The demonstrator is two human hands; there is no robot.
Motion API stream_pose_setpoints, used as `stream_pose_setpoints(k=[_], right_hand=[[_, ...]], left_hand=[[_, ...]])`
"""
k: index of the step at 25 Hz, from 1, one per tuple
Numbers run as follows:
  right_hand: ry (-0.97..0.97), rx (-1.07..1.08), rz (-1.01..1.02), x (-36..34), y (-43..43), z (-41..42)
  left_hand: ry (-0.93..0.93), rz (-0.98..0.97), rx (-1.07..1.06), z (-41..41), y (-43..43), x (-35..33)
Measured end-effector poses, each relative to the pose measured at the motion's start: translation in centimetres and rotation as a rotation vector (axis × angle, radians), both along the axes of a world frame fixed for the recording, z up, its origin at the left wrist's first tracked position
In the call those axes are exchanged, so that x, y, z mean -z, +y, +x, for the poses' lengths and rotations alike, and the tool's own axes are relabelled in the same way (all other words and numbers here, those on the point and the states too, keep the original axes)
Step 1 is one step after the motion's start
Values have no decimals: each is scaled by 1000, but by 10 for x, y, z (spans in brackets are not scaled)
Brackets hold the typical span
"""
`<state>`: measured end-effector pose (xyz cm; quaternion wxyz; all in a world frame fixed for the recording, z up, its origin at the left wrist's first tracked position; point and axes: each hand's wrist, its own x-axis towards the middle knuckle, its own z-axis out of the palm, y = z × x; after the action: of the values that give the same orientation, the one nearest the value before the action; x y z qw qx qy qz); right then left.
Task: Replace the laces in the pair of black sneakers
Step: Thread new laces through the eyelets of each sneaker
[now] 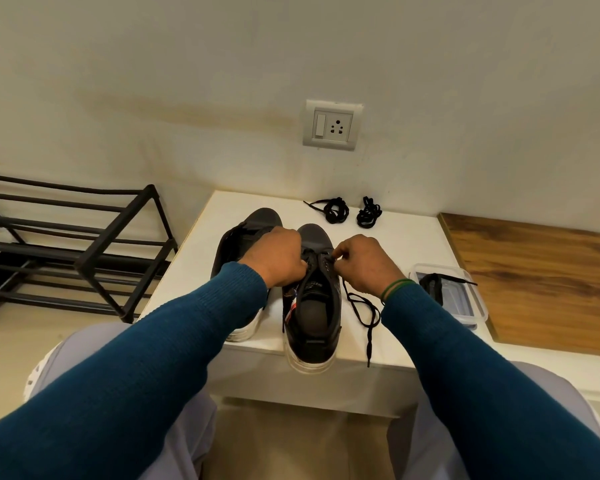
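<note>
shoe [310, 306]: heel overhangs table [409, 237] edge | left hand [278, 258]: fingers curled on shoe's lacing | right hand [364, 263]: pinches lace [364, 313] at shoe's eyelets, lace trails right of shoe | second shoe [246, 233]: touching shoe's left | coiled laces [333, 210]: behind shoe

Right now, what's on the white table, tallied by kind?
Black sneakers: 2
Coiled lace bundles: 2
Clear container: 1
Loose laces: 2 (one trailing from a sneaker, one in the container)
Total: 7
</note>
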<state>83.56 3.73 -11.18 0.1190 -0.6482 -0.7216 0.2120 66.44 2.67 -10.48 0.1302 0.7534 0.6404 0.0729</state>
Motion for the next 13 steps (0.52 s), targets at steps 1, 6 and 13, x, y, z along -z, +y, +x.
stream_pose_setpoints(k=[1,6,13], right_hand=[[-34,-18,-3,-2,-1,0],[-233,-77,51,-9,-3,0],[5,3,167,-5,2,15]], left_hand=[[7,2,3,1,0,-1],[74,7,32,3,-1,-3],[-227,328,-83,-13,-1,-34]])
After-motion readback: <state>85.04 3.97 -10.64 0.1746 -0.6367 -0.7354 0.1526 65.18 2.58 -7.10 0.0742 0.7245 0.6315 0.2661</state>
